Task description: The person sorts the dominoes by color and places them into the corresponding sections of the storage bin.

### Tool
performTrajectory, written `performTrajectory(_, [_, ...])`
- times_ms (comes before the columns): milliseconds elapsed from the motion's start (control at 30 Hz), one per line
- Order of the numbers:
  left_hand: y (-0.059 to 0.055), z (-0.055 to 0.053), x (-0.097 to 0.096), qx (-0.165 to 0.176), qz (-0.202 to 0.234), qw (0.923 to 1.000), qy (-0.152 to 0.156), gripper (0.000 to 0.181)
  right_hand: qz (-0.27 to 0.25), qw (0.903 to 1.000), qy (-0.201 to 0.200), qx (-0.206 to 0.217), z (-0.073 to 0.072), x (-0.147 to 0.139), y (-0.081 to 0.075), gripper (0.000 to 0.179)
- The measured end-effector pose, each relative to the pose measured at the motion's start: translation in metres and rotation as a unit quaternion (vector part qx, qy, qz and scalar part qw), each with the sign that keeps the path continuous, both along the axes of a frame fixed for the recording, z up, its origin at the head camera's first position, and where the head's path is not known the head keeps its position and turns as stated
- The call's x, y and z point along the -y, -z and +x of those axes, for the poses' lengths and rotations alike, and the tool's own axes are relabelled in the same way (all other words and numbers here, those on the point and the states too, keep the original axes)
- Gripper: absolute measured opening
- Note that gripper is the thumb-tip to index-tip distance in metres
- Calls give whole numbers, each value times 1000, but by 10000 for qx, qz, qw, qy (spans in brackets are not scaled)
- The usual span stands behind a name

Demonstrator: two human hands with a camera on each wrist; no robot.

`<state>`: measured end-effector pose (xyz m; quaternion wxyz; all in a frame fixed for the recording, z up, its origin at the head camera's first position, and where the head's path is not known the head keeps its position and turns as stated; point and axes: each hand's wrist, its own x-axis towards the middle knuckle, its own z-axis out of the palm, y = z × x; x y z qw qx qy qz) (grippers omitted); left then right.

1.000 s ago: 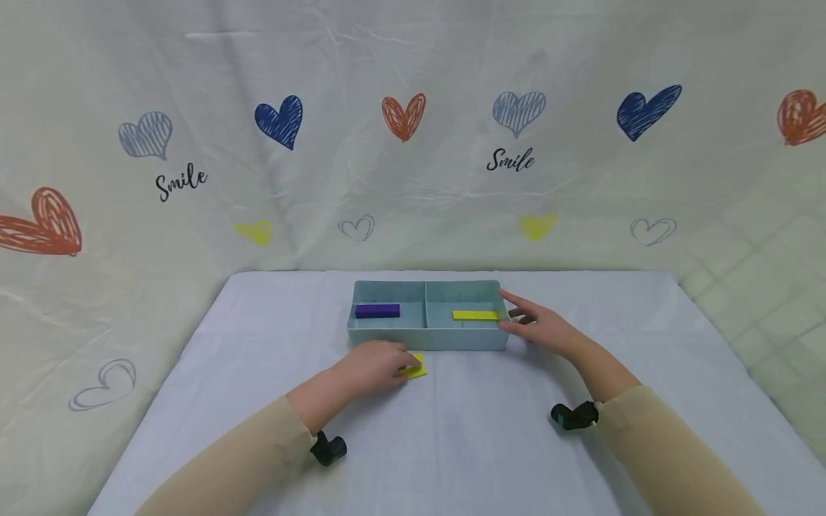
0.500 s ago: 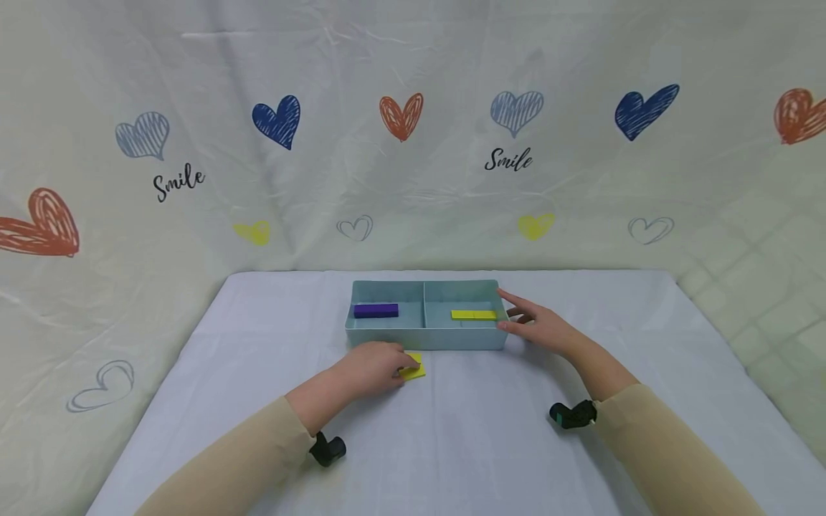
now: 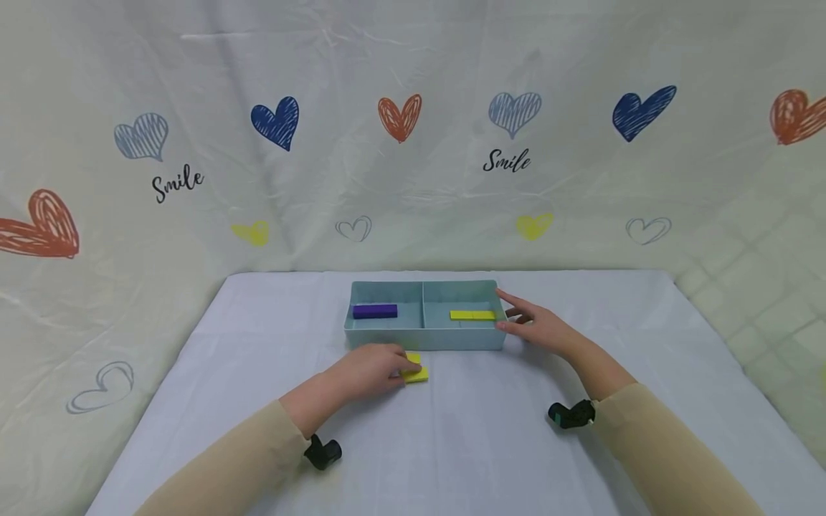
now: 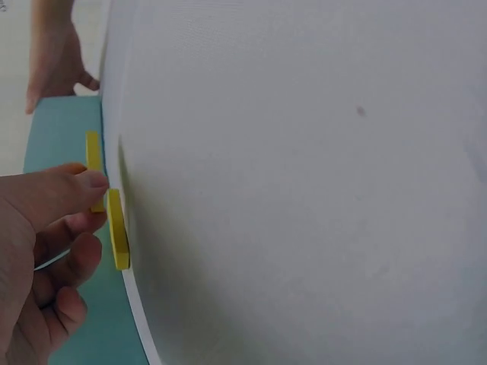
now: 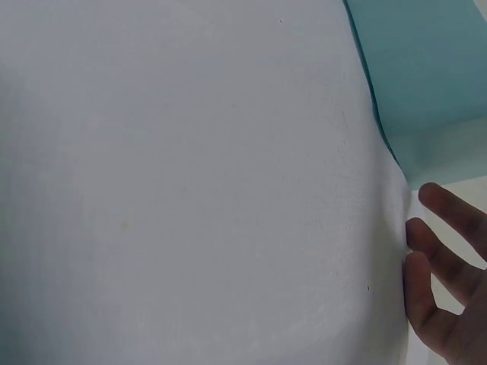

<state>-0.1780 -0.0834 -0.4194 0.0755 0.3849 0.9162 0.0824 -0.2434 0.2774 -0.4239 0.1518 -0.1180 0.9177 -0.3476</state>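
Note:
Between thumb and forefinger my left hand (image 3: pixel 371 369) pinches a flat yellow block (image 4: pixel 92 148), just in front of the pale teal two-compartment box (image 3: pixel 387 339). A second flat yellow block (image 4: pixel 118 232) shows beside those fingertips, on the side away from the box; in the head view this block (image 3: pixel 418 375) sits nearer to me. At the box's right end is my right hand (image 3: pixel 540 326), its forefinger by the far corner and its thumb by the near one. The right wrist view shows its other fingers (image 5: pixel 434 251) loosely bent beside the box end.
A purple bar (image 3: pixel 375 311) lies in the box's left compartment. Two yellow blocks (image 3: pixel 472 315) lie end to end in the right one, close to the right wall. A white cloth (image 3: pixel 490 444) covers the table, and a curtain printed with hearts (image 3: pixel 400 118) hangs behind it.
The yellow block nearer to me has turned and shifted slightly right, and the two blocks at my left fingertips now show more apart. My right hand stays at the box end.

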Motion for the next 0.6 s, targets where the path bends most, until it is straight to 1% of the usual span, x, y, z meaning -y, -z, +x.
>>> performTrajectory(167, [-5,0,-1,-133,276,9994,145,34,9,10000,3,-15,0,-1,1,79])
performTrajectory(367, [-15,-3,-4,-111,540,9984,123,35,-2,10000,-3,-11,1,-1,1,79])
performTrajectory(467, [-22,-5,-6,-146,599,9981,80,35,14,10000,8,-16,1,0,0,79])
performTrajectory(600, [-37,-9,-12,-166,650,9977,-49,35,18,10000,17,-6,1,0,-1,79])
